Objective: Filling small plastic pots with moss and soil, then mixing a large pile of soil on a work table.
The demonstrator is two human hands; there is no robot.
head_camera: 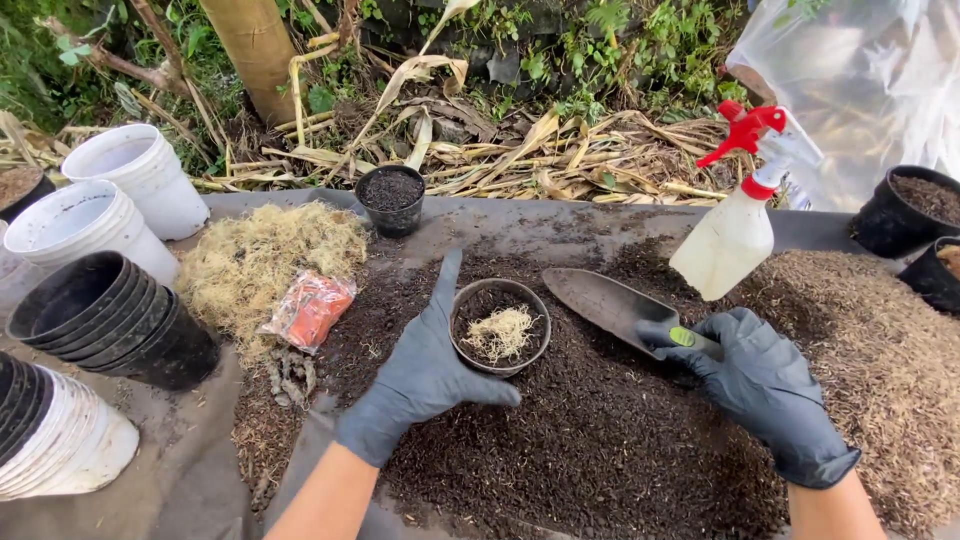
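A small black pot [500,327] sits on a spread of dark soil [600,430]; it holds soil with a tuft of pale fibre on top. My left hand [425,370], in a dark glove, rests against the pot's left side with fingers spread, the forefinger pointing up. My right hand [765,385], also gloved, grips the green-marked handle of a grey trowel [610,303]. The trowel's blade lies just right of the pot, with nothing on it.
A spray bottle [735,230] with a red trigger stands behind the trowel. A heap of pale moss [255,260] and an orange packet [310,308] lie at left. Stacked black pots [100,315] and white buckets [120,195] line the left edge. Husk pile [880,330] at right.
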